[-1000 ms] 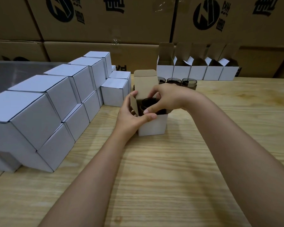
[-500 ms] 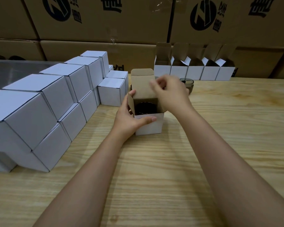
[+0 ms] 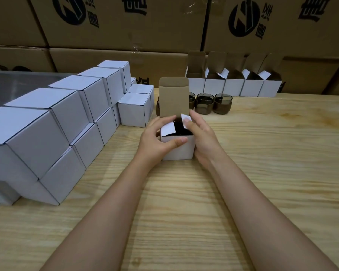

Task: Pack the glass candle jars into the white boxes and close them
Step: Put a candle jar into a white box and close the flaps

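Observation:
A small white box (image 3: 181,150) stands on the wooden table in front of me with a dark glass jar (image 3: 179,127) inside it. Its brown lid flap (image 3: 173,96) stands upright at the back. My left hand (image 3: 157,141) grips the box's left side, thumb across the front, fingers pushing the left side flap inward. My right hand (image 3: 201,136) holds the right side and presses the right side flap down with its fingers. Behind the box stand several loose dark jars (image 3: 213,103).
Closed white boxes (image 3: 67,122) are stacked in a stepped row along the left. A row of several open white boxes (image 3: 233,86) stands at the back right. Large brown cartons (image 3: 125,26) form a wall behind the wooden table (image 3: 272,153).
The jar went down into the box. My right hand let go of it, lifted, then came down to the box's right side; both side flaps are now folding inward.

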### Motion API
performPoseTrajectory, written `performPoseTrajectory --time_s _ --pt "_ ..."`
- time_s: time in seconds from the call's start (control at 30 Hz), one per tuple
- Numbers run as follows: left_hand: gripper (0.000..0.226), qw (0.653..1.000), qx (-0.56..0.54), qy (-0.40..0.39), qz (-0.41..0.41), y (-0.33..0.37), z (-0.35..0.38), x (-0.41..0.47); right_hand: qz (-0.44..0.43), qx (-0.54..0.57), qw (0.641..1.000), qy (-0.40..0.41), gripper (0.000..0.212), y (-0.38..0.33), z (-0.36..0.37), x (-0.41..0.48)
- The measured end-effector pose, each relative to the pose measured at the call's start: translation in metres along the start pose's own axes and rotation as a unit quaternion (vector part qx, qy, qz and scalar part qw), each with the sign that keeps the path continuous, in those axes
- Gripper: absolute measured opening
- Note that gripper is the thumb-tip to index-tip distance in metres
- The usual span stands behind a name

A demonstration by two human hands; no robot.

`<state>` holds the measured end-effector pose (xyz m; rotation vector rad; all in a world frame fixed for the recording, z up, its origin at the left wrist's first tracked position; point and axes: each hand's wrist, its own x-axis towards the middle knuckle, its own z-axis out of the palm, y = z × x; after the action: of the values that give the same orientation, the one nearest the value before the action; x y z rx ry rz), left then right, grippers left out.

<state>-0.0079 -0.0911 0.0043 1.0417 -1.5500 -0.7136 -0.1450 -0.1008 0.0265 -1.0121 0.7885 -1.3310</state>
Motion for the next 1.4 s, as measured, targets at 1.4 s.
performPoseTrajectory --time_s 1.4 --pt "0.068 0.993 -0.069 0.085 -0.044 -0.005 -0.001 0.000 -0.135 -0.113 0.983 -0.049 0.023 0.009 -0.016 -0.002"
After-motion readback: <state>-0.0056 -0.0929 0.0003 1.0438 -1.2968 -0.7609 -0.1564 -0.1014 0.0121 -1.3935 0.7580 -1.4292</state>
